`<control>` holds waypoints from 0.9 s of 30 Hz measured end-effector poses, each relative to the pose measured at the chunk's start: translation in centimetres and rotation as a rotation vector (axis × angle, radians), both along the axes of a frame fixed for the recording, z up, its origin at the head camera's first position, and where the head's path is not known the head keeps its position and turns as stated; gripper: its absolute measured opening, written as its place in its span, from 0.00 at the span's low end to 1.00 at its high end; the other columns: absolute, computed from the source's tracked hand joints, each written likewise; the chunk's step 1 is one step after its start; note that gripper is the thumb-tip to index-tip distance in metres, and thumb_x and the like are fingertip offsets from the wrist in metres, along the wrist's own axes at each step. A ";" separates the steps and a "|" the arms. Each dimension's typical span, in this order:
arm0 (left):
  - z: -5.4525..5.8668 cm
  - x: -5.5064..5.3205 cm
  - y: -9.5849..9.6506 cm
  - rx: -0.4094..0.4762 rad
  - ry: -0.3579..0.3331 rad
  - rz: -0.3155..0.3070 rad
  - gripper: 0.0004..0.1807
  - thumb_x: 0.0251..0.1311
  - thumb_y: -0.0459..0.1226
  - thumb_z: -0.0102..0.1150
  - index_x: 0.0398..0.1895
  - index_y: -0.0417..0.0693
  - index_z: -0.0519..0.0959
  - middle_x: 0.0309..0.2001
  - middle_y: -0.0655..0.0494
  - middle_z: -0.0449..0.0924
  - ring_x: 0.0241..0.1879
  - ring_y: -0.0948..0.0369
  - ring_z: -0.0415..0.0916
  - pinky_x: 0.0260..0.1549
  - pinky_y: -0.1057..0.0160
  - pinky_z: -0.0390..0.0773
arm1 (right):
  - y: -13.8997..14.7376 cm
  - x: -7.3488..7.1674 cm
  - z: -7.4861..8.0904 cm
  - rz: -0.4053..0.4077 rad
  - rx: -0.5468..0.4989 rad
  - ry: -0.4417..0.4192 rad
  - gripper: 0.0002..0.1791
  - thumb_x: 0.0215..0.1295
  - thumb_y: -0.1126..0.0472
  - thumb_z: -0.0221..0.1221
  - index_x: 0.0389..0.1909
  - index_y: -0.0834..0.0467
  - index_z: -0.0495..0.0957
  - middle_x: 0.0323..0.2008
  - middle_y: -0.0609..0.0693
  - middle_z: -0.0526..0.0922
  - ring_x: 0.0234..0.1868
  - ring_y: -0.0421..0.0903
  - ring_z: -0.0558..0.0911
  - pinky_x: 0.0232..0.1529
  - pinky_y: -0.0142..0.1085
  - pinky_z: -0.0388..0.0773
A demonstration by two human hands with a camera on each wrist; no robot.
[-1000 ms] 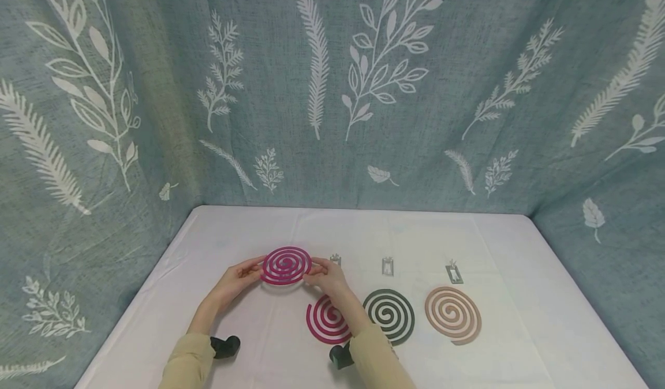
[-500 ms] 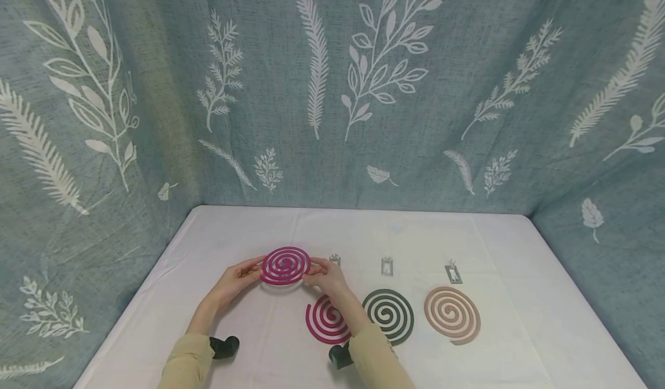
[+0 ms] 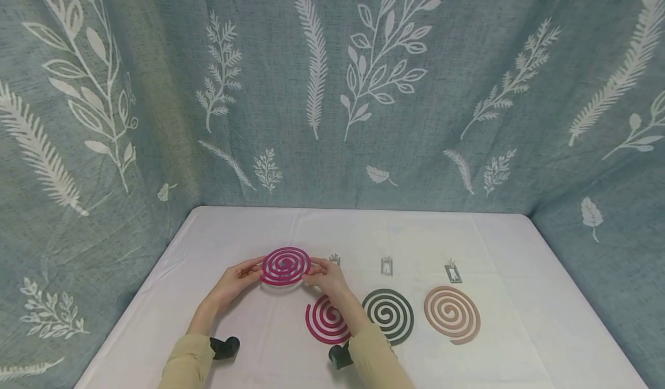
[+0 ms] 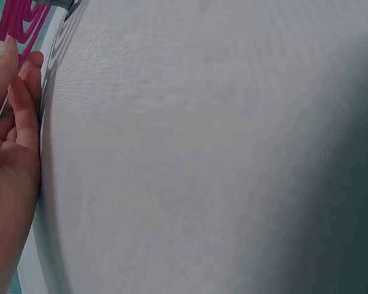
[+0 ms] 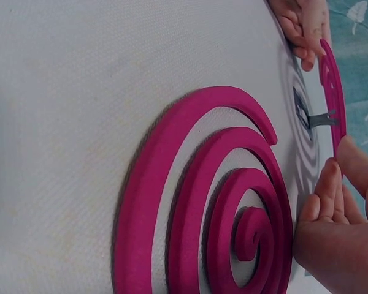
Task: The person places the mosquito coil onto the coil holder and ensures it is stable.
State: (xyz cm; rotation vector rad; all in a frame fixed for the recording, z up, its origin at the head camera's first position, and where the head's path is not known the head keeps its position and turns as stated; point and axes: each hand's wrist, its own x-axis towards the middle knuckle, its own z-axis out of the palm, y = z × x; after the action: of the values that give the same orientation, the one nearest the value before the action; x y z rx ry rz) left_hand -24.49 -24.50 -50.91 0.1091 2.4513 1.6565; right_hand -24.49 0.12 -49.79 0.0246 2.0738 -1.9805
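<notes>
A magenta mosquito coil (image 3: 286,264) is held level just above the table between both hands. My left hand (image 3: 231,283) pinches its left edge between thumb and fingers. At the right edge, my right hand (image 3: 329,278) pinches it likewise. Beneath the coil's middle, a small metal coil stand (image 5: 322,119) shows in the right wrist view, with its base on the cloth and its prongs meeting the coil. A second magenta coil (image 5: 135,245) lies flat under my right forearm, partly hidden by it in the head view.
To the right lie a dark green coil (image 3: 387,314) and a tan coil (image 3: 449,313). Behind the row are three metal stands, including the left stand (image 3: 335,260) and right stand (image 3: 454,274). A white cloth (image 3: 519,296) covers the table; patterned curtains (image 3: 343,164) enclose it.
</notes>
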 end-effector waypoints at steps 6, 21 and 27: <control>-0.2 0.0 -0.1 0.021 0.012 -0.021 0.29 0.66 0.39 0.54 0.66 0.35 0.64 0.52 0.43 0.73 0.42 0.75 0.70 0.43 0.79 0.72 | 0.0 -0.2 -0.3 0.005 -0.015 -0.009 0.29 0.55 0.69 0.64 0.60 0.65 0.70 0.27 0.44 0.77 0.27 0.36 0.77 0.37 0.29 0.77; -0.1 0.0 -0.1 0.017 0.033 -0.030 0.29 0.65 0.40 0.54 0.66 0.35 0.65 0.53 0.40 0.73 0.42 0.76 0.70 0.43 0.79 0.72 | 0.0 -0.4 -0.3 0.004 -0.005 -0.009 0.29 0.55 0.69 0.64 0.60 0.64 0.70 0.27 0.44 0.77 0.28 0.36 0.77 0.38 0.29 0.76; -0.1 0.0 -0.1 0.003 0.024 -0.017 0.29 0.65 0.41 0.55 0.65 0.36 0.66 0.51 0.45 0.75 0.42 0.75 0.70 0.43 0.79 0.72 | 0.0 -0.4 -0.4 0.007 -0.005 -0.003 0.29 0.56 0.69 0.64 0.60 0.65 0.70 0.26 0.43 0.77 0.27 0.36 0.77 0.38 0.30 0.76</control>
State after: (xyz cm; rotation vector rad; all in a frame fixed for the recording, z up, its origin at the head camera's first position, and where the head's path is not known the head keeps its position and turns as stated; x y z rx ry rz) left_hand -24.48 -24.59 -51.01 0.1502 2.4589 1.6614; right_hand -24.87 0.13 -50.18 0.0192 2.0640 -1.9809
